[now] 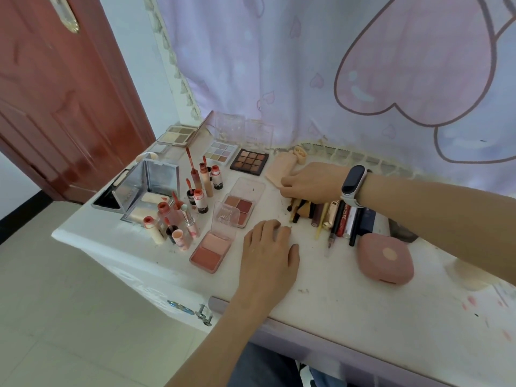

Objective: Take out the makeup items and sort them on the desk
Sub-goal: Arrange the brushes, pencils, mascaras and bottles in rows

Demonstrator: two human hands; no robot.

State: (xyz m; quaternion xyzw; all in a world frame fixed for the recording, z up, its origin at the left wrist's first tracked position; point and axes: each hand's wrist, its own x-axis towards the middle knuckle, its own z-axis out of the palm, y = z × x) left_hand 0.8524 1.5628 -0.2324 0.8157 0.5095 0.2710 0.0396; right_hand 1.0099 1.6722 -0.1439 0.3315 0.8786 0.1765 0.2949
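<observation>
Over at the far left of the white, scuffed desk [349, 303] you have a mirrored silver compact [150, 188] propped open, its flat lid glossy, and just beside it a huddle of small cylindrical lip tubes [195, 191] with red and peach tops, some upright, some lying down. Behind them sit square eyeshadow palettes: a pale pastel grid [222, 152] and a matte brown nine-pan grid [249, 162]. Nearer you, two clear-lidded blush palettes [212, 251] lie open, their pressed powder smooth and pink. Your left hand [269, 255] rests palm down on the desk next to them, fingers loosely bent, holding nothing. Your right hand [310, 181], with a dark glossy band [353, 185] at the wrist, reaches across to the far side, fingers curled down onto the top of a row of slim brushes and pencils [335, 219] lying side by side; you cannot tell from here whether it actually pinches one. A soft beige pouch [280, 166] lies just behind that hand. Rightmost sits a rounded, matte pink case [385, 258] with a pale dot on its lid.
</observation>
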